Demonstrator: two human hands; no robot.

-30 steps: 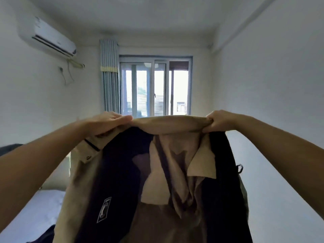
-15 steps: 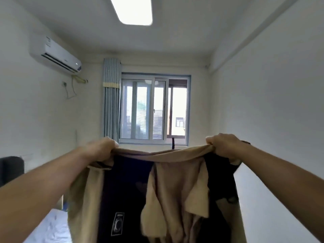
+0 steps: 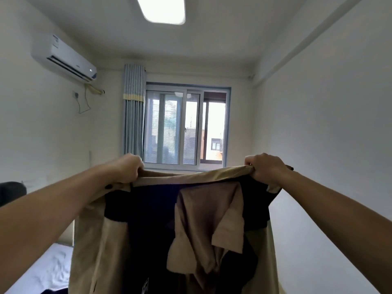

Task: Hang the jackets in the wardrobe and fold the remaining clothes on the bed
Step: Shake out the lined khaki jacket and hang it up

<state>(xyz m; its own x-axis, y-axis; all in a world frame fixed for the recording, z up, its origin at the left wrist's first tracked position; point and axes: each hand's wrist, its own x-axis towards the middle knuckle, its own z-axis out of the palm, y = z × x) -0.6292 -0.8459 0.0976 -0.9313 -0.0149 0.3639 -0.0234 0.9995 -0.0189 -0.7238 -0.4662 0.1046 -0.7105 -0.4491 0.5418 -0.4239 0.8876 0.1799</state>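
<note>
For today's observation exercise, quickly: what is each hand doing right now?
Left hand: closed, gripping the top edge of the tan jacket.
Right hand: closed, gripping the same edge at the other end.

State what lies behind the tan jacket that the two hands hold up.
Behind the tan jacket, above its top edge, a window and a curtain show on the far wall. Whatever stands below the window is covered by the jacket.
</note>
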